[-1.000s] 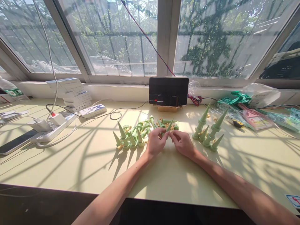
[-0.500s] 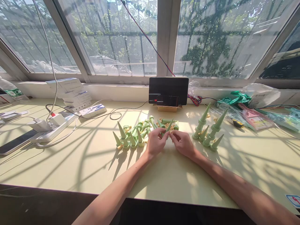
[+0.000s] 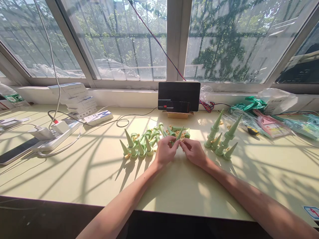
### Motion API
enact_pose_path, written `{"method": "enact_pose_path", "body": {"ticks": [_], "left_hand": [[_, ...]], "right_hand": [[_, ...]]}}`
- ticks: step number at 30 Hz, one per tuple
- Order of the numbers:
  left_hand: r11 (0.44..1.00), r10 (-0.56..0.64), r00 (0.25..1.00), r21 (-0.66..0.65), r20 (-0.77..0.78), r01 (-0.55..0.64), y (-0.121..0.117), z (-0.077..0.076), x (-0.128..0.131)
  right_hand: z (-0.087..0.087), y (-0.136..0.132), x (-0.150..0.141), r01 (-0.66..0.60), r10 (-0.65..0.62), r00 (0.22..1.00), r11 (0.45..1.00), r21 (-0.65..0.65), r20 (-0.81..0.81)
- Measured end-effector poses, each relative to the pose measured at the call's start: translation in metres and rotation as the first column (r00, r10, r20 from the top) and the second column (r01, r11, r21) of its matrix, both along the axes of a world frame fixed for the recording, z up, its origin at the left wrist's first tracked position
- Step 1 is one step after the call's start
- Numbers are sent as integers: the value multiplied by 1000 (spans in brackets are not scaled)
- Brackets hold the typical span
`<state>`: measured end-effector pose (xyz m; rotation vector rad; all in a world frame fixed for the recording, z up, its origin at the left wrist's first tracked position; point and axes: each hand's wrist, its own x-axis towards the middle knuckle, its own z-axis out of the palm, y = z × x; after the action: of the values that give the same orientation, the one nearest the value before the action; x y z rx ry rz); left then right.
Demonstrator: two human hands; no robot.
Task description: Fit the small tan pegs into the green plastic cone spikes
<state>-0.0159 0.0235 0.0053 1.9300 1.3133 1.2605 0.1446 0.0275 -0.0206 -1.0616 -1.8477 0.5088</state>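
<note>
My left hand point(image 3: 166, 150) is closed around a green plant watering spike point(image 3: 179, 133), its tapered point tilted up and away. Close against it, my right hand point(image 3: 194, 152) pinches at the base of the spike, where a bit of a small yellow valve shows between the fingertips; most of it is hidden. Behind the hands lies a pile of loose green parts point(image 3: 160, 128) and small yellow pieces. To the left stand several green spikes point(image 3: 129, 139) point up, some with yellow valves. More spikes point(image 3: 228, 136) are at the right, two of them stacked tall.
A tablet point(image 3: 179, 93) with a phone before it leans at the window. White boxes point(image 3: 77, 99), a power strip point(image 3: 59, 136) with cables and a dark phone point(image 3: 20, 151) occupy the left. Plastic bags point(image 3: 279, 101), a pink packet point(image 3: 271, 124) and a yellow-black object point(image 3: 252, 130) lie right.
Hardly anything differs. Both hands stay together at the spike, with only a very slight shift of the fingers and the view.
</note>
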Motion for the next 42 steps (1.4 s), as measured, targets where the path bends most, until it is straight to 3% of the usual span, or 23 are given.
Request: {"method": "enact_pose_path", "body": {"ticks": [42], "left_hand": [[1000, -6, 1000, -17, -2, 6, 0, 0, 0]], "right_hand": [[-1, 0, 1, 0, 0, 1000, 1000, -15, 6]]}}
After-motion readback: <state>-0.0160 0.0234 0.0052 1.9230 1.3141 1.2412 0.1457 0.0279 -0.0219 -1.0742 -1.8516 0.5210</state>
